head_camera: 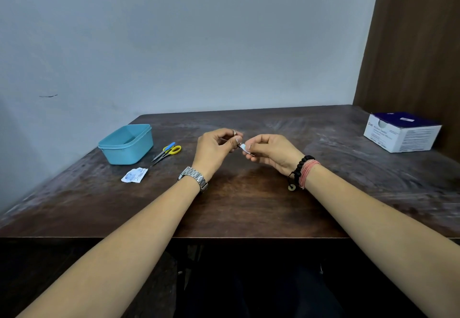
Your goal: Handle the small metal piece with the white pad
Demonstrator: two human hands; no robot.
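Right between the two hands, held above the middle of the tabletop (249,193), is a small white swab (244,147), possibly an alcohol pad, though it is too small in this view to be sure. The right hand (271,153) pinches it with curled fingers, and a thin metal tip shows just below it. The left hand (216,147), fingers curled in, grips a slim metal tool (227,139) whose end meets the swab; whether it is tweezers or another instrument cannot be told.

Both hands hang clear of the wood, so a slack pinch on either side could likely let the swab or the tool drop onto the tabletop. A sharp tip so close to the fingertips could also prick a finger if the two hands press together unevenly.

To the left lie a torn white wrapper (134,175), yellow-handled scissors (169,152) beside a blue-handled tool (164,150), and an open teal plastic box (125,144). Well apart, at the far right, sits a white and purple carton (402,132). A metal watch (194,178) is on the left wrist; bead and thread bracelets (302,170) on the right.
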